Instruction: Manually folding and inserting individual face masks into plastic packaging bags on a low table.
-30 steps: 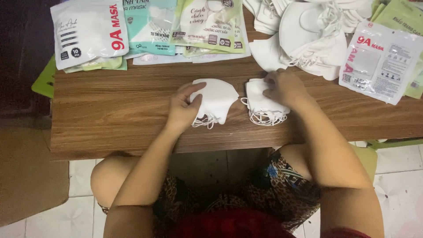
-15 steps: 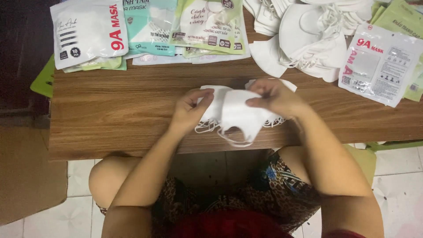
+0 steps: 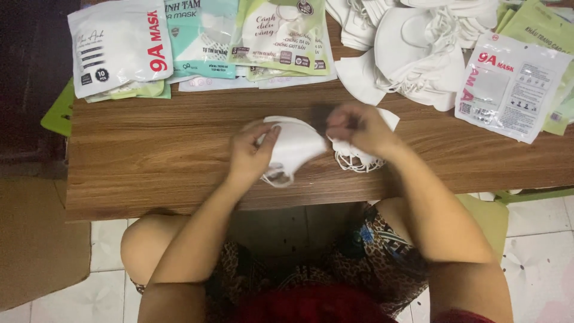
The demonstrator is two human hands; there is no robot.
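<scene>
The left hand (image 3: 252, 154) pinches the left edge of a white folded fabric face mask (image 3: 294, 145), thumb on top and fingers curled under it. The right hand (image 3: 357, 128) grips the mask's right end, fingers closed and blurred. The mask lies flat near the front edge of the brown wood-grain counter (image 3: 149, 149), its long axis running left to right, with thin white ear loops (image 3: 276, 177) trailing toward the person. Under the right hand sits a small stack of white masks (image 3: 359, 157), touching the held one. Printed mask pouches (image 3: 122, 45) and a loose white mask pile (image 3: 418, 48) line the far side.
</scene>
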